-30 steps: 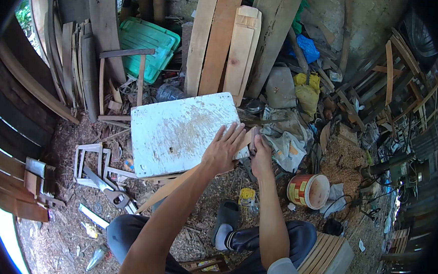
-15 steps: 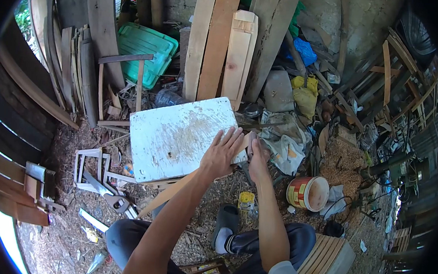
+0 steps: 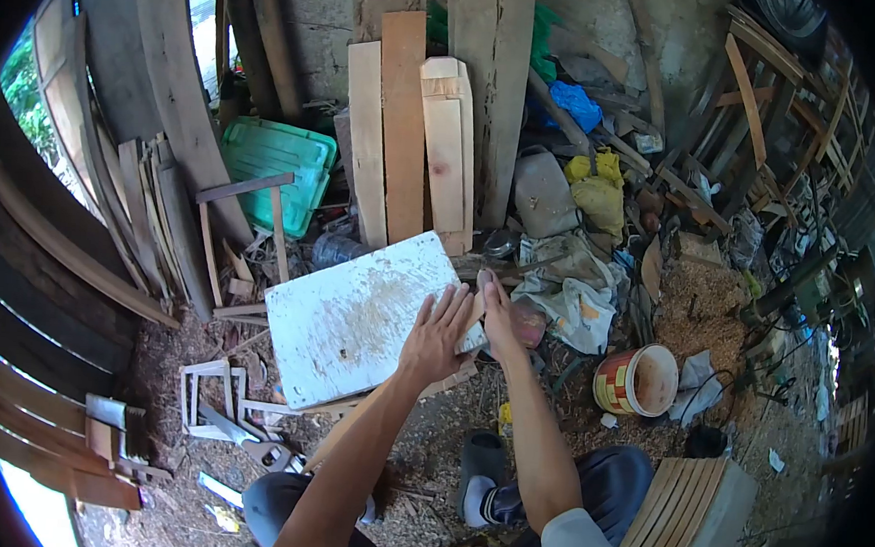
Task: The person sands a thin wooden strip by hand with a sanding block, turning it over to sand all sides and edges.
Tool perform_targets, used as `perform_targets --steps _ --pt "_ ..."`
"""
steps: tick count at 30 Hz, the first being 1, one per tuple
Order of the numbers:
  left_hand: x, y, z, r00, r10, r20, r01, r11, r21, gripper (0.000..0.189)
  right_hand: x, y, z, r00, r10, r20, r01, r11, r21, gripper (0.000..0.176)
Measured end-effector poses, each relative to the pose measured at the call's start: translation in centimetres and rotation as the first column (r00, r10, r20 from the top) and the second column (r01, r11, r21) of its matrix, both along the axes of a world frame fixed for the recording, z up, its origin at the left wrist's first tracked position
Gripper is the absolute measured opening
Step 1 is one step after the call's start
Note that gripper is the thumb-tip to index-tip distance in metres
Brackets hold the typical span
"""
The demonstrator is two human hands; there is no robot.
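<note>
My left hand (image 3: 437, 336) lies flat on a pale wooden strip (image 3: 476, 310), fingers stretched out, pressing it against a scuffed white board (image 3: 340, 313). The strip runs under my left forearm toward my left knee. At the board's right edge, my right hand (image 3: 500, 322) is closed around a small brown block, held at the strip's far end. My fingers hide most of that block. Below the board on the left, a handsaw (image 3: 264, 450) rests on the ground by a small pale wooden frame (image 3: 212, 397).
Planks (image 3: 403, 131) lean on the wall ahead, beside a green plastic lid (image 3: 281, 174). To the right stand a paint bucket (image 3: 611, 381) and a sawdust heap (image 3: 701, 310). A stack of wooden slats (image 3: 671, 513) sits by my right knee. Scrap wood and plastic bags litter the floor.
The camera view has shifted, so the board sits lower. My right hand has moved slightly forward along the strip's end, while my left hand stays flat on the strip.
</note>
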State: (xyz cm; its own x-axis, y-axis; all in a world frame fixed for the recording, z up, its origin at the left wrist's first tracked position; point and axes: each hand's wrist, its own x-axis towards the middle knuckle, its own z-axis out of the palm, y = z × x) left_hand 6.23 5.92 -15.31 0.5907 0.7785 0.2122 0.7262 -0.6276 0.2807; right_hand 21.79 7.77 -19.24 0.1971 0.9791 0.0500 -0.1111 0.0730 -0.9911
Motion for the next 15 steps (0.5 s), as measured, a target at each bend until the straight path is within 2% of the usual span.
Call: perform_targets --steps 2,4,5,7,8,12,13,15 --pt "0.1 -0.1 0.0 1.000 -0.002 0.004 0.002 1.000 -0.005 0.107 0.0 -1.0 0.0 1.000 0.009 -0.016 -0.009 1.000 -0.002 0.058" --pt "0.1 0.4 0.2 1.000 0.010 0.017 -0.010 1.000 -0.001 0.107 0.1 -3.1 -0.5 0.983 0.036 -0.182 -0.042 0.999 -0.030 0.063" --pt "0.1 0.4 0.2 1.000 0.004 -0.005 -0.004 1.000 -0.022 0.106 0.5 -2.5 -0.4 0.983 0.047 -0.177 -0.054 0.998 -0.031 0.063" --pt "-0.3 -0.1 0.2 0.999 -0.002 -0.046 -0.001 0.998 -0.059 0.106 0.3 -1.0 0.0 1.000 0.003 0.024 -0.002 1.000 -0.005 0.057" --pt "-0.2 -0.1 0.2 1.000 -0.002 -0.019 0.002 0.999 -0.034 0.105 -0.1 -0.1 0.0 0.987 0.020 -0.157 -0.022 1.000 -0.014 0.056" --pt "0.1 -0.3 -0.1 1.000 0.001 0.016 0.000 1.000 -0.020 0.102 -0.1 -1.3 -0.4 0.974 0.030 -0.224 -0.039 0.999 -0.035 0.054" --pt "0.0 0.1 0.1 1.000 -0.001 0.008 0.001 1.000 -0.008 0.101 0.0 -2.1 -0.2 0.975 0.034 -0.218 -0.043 0.999 -0.033 0.054" --pt "-0.1 0.4 0.6 1.000 0.006 -0.027 -0.006 1.000 -0.018 0.102 0.5 -3.0 0.6 0.995 0.043 -0.092 -0.053 0.992 -0.112 0.054"
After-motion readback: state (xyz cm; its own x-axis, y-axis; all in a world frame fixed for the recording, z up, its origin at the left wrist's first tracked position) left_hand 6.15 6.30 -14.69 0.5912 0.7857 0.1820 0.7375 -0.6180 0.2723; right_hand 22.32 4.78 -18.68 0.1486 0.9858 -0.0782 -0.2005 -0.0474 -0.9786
